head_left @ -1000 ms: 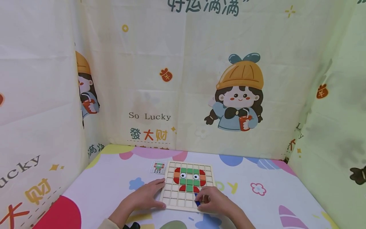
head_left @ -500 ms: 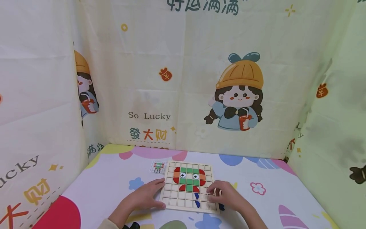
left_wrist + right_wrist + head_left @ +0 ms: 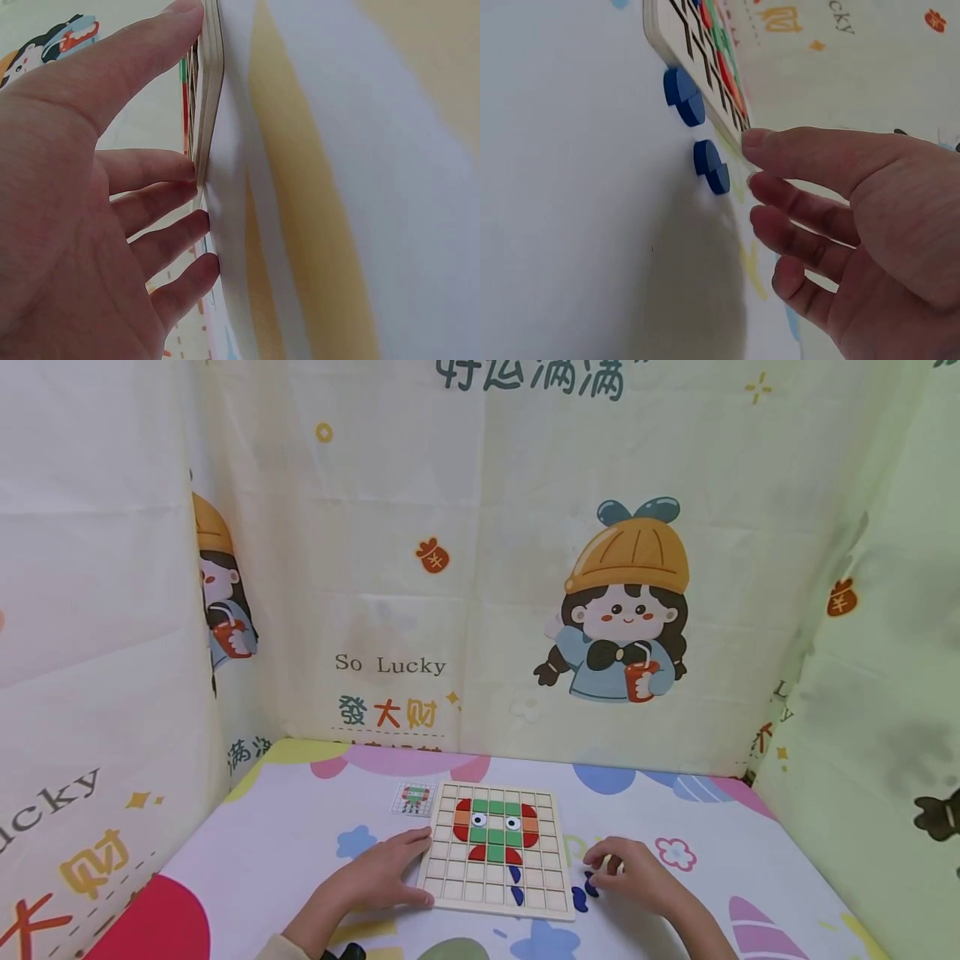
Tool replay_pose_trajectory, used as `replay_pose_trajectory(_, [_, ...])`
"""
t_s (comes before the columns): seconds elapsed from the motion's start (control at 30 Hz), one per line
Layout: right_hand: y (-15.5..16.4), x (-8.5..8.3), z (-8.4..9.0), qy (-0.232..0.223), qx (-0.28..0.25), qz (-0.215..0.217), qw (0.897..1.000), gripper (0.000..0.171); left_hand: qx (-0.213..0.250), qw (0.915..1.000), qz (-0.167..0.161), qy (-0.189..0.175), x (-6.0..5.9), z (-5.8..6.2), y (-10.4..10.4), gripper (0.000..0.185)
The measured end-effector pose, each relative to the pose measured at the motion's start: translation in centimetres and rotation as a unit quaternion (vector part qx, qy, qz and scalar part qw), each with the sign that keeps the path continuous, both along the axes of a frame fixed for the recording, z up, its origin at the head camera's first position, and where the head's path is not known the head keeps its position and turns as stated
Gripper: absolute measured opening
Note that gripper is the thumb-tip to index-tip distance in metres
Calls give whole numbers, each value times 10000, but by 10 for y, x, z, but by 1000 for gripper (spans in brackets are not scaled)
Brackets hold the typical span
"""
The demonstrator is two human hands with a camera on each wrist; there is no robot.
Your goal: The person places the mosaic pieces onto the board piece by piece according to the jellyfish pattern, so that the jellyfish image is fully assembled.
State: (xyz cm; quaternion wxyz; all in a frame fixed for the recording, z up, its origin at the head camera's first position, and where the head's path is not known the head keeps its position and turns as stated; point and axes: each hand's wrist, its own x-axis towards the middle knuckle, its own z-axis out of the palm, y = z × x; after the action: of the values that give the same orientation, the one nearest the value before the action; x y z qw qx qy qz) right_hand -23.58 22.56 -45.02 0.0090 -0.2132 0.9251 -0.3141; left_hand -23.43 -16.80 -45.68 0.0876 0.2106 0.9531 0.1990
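Observation:
A square wooden grid board [image 3: 454, 869] lies on the table, bearing red, green and orange tiles and two eye tiles that form a face. Two small blue tiles [image 3: 517, 896] lie one below the other on its lower part. My left hand [image 3: 378, 877] rests at the board's left side, thumb and fingertips against its edge. Right of the board, my right hand [image 3: 633, 877] hovers over loose blue tiles [image 3: 580, 899] with rounded sides. In the right wrist view those blue tiles [image 3: 711, 166] lie in two small clusters, apart from the loosely bent fingers, which hold nothing.
A small picture card [image 3: 412, 798] with a gridded robot figure lies beside the board's upper left corner. The table has a colourful patterned cover [image 3: 285, 827]. Printed cloth walls [image 3: 495, 610] stand at the back and both sides.
My right hand has left the blue tiles on the board's lower part and moved right, past the board's edge, to the loose blue tiles. The left hand has stayed in place.

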Motion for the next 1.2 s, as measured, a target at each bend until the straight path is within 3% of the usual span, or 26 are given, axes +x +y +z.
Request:
replay_pose_trajectory(0.43, [7, 1, -11, -377, -190, 36, 9991, 22, 44, 10000, 26, -47, 2, 0, 0, 90])
replay_pose_trajectory(0.7, [2, -1, -11, -210, 116, 9, 9997, 11, 25, 10000, 22, -29, 1, -2, 1, 90])
replay_pose_trajectory(0.93, [5, -2, -10, -233, 43, 326, 9992, 21, 34, 10000, 16, -12, 1, -2, 0, 90])
replay_pose_trajectory(1.2, [5, -2, -11, -121, -81, 396, 9991, 18, 17, 10000, 14, 16, 1, 0, 0, 90])
